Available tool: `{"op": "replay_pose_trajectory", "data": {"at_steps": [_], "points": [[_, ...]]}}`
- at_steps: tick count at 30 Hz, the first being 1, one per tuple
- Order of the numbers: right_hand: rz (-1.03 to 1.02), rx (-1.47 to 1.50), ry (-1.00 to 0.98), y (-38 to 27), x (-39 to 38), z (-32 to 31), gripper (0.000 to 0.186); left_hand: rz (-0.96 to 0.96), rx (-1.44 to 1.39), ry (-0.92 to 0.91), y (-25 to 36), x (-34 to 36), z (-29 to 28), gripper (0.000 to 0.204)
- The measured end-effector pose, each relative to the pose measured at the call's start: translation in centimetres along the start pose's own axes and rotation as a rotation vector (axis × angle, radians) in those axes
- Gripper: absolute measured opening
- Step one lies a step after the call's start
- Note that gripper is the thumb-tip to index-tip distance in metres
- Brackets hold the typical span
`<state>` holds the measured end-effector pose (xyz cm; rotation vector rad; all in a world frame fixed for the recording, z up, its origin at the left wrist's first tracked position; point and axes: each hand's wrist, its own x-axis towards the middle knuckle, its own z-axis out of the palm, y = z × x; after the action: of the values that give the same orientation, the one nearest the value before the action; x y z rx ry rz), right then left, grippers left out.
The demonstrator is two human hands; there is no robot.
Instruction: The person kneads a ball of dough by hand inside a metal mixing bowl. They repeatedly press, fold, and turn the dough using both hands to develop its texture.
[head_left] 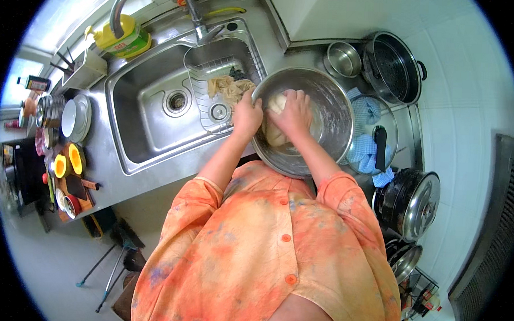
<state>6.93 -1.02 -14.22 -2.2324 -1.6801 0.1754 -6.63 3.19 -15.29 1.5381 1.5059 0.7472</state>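
Observation:
A large steel mixing bowl (333, 123) sits at the right of the sink, a pale lump of dough (274, 137) inside it. My left hand (246, 115) grips the bowl's left rim, fingers curled over it. My right hand (293, 110) is in the bowl with bent fingers pressed onto the dough, partly covering it. Just left of the bowl, beige cloth (226, 85) lies on a wire rack over the sink (138, 121).
Behind the bowl stand a small steel pot (342, 60) and a black pot (390, 69). Right are a glass lid on blue cloths (363, 151) and a lidded pot (413, 202). At left are plates (75, 118), squash halves (75, 157) and a cleaver on a board (75, 187).

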Motion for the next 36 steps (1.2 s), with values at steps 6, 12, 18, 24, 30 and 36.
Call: {"op": "replay_pose_trajectory", "data": {"at_steps": [6,12,18,24,30,36], "points": [[0.202,0.227,-0.347,4.6,3.0,1.1,0.077,-0.033,-0.027,0.01,0.1,-0.1,0.1,0.034],[0.141,0.0,-0.293,1.7,-0.8,-4.8,0.074,-0.021,-0.063,0.017,2.1,-0.9,-0.9,0.027],[0.123,-0.222,-0.186,3.7,-2.8,-2.5,0.071,-0.015,-0.053,-0.052,1.5,-1.0,-0.7,0.03],[0.036,-0.275,-0.138,1.0,-3.5,-1.2,0.056,0.008,-0.041,-0.08,1.2,-0.3,-0.7,0.031],[0.047,-0.2,-0.066,3.7,-2.0,1.9,0.029,0.021,0.004,-0.106,1.5,-0.2,-0.7,0.029],[0.132,-0.234,-0.059,4.1,1.5,2.7,0.022,0.013,-0.023,-0.137,0.8,0.3,-0.6,0.03]]}}
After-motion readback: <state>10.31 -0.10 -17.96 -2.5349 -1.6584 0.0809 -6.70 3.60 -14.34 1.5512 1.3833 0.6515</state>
